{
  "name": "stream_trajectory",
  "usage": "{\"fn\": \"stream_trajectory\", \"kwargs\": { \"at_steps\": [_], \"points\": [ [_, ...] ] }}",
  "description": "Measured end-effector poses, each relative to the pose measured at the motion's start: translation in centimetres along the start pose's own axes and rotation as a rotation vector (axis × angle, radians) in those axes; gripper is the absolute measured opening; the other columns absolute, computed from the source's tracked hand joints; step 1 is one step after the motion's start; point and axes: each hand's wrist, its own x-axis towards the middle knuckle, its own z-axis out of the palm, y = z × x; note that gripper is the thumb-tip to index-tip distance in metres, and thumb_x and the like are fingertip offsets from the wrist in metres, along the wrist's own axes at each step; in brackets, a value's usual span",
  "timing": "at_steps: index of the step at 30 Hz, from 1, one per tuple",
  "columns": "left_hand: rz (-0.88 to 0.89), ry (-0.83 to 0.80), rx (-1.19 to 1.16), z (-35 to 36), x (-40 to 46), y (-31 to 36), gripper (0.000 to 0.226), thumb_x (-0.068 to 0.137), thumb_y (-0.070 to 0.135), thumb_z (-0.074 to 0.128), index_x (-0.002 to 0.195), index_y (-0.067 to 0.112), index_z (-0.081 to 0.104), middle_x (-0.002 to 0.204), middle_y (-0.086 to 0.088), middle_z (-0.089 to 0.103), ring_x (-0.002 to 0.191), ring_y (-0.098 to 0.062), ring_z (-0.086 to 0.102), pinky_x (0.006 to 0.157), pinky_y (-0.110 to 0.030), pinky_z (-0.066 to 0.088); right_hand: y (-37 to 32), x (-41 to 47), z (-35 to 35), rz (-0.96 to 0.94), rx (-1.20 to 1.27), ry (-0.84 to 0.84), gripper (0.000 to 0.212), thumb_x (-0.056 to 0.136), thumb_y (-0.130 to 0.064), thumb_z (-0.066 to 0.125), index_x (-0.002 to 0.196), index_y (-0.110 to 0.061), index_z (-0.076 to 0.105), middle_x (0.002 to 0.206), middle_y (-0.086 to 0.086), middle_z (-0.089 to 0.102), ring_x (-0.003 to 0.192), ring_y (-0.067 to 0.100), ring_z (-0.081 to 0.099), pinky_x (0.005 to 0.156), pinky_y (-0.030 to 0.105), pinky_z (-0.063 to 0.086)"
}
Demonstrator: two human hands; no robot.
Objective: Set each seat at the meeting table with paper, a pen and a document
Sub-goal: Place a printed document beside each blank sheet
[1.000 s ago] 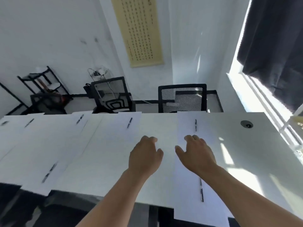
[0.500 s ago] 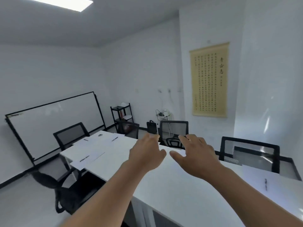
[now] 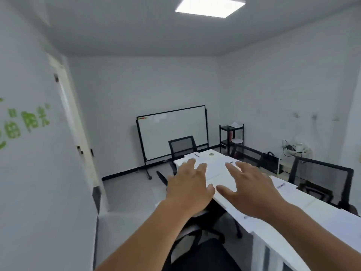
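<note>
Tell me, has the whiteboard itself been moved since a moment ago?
Cannot tell. The whiteboard appears further right in view, but the wall, table and chairs shifted too, so the head camera turned.

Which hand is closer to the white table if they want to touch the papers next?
Probably the right hand. It is held out over the white table, where the papers lie. The left hand hangs by the table's near edge, mostly over the floor. Both hands are open and hold nothing.

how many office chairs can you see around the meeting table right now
4: one chair at the table's far end by the whiteboard, two along the far side, one below the hands. Others may be hidden.
</note>
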Motion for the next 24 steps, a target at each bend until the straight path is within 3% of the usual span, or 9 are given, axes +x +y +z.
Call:
{"fn": "stream_trajectory", "kwargs": {
  "at_steps": [5, 12, 15, 19, 21, 24],
  "points": [
    [-0.17, -0.073, 0.112, -0.4, -1.8, -8.5, 0.067, 0.105, 0.054, 0.053, 0.165, 0.029, 0.034, 0.174, -0.005, 0.025, 0.161, -0.031, 0.028, 0.118, -0.064, 0.041, -7.6, 4.4, 2.2, -0.167, 0.021, -0.061, 0.087, 0.101, -0.077, 0.039, 0.172, -0.036, 0.011, 0.18, 0.0, 0.015, 0.167, 0.027, 0.01, 0.131, 0.056, 0.024],
    [-0.435, -0.174, 0.151, -0.8, -1.9, -17.4, 0.073, 0.104, 0.05, 0.053, 0.169, 0.029, 0.028, 0.182, -0.005, 0.01, 0.167, -0.035, 0.014, 0.124, -0.069, 0.032, -15.3, 10.7, 6.8, -0.369, 0.089, -0.12, 0.085, 0.1, -0.075, 0.042, 0.171, -0.036, 0.015, 0.179, 0.001, 0.017, 0.166, 0.028, 0.013, 0.131, 0.057, 0.024],
    [-0.512, -0.208, 0.179, -0.7, -1.8, -20.4, 0.073, 0.102, 0.053, 0.053, 0.167, 0.029, 0.029, 0.18, -0.005, 0.013, 0.165, -0.034, 0.018, 0.12, -0.07, 0.036, -17.7, 12.7, 8.7, -0.433, 0.091, -0.155, 0.086, 0.1, -0.075, 0.04, 0.171, -0.034, 0.015, 0.178, 0.001, 0.018, 0.165, 0.028, 0.013, 0.129, 0.06, 0.025],
    [-0.593, -0.296, 0.227, -0.5, -1.8, -24.3, 0.08, 0.101, 0.056, 0.054, 0.17, 0.033, 0.022, 0.183, -0.004, 0.005, 0.168, -0.036, 0.009, 0.122, -0.074, 0.03, -21.1, 15.1, 11.0, -0.513, 0.054, -0.212, 0.086, 0.1, -0.077, 0.038, 0.171, -0.036, 0.013, 0.181, 0.002, 0.011, 0.167, 0.031, 0.006, 0.129, 0.067, 0.02],
    [-0.605, -0.323, 0.252, -0.4, -1.6, -26.2, 0.079, 0.1, 0.057, 0.054, 0.17, 0.031, 0.024, 0.182, -0.006, 0.011, 0.166, -0.037, 0.017, 0.122, -0.074, 0.03, -22.6, 16.1, 12.1, -0.548, 0.013, -0.257, 0.085, 0.101, -0.075, 0.04, 0.171, -0.035, 0.012, 0.182, 0.003, 0.005, 0.168, 0.034, -0.001, 0.128, 0.07, 0.014],
    [-0.598, -0.347, 0.276, -0.1, -0.4, -29.4, 0.072, 0.101, 0.056, 0.053, 0.164, 0.028, 0.036, 0.169, -0.008, 0.035, 0.152, -0.034, 0.04, 0.117, -0.067, 0.038, -25.2, 18.5, 13.7, -0.577, -0.072, -0.32, 0.082, 0.103, -0.067, 0.046, 0.17, -0.033, 0.014, 0.181, 0.005, 0.007, 0.167, 0.036, 0.001, 0.127, 0.072, 0.013]
  ]
}}
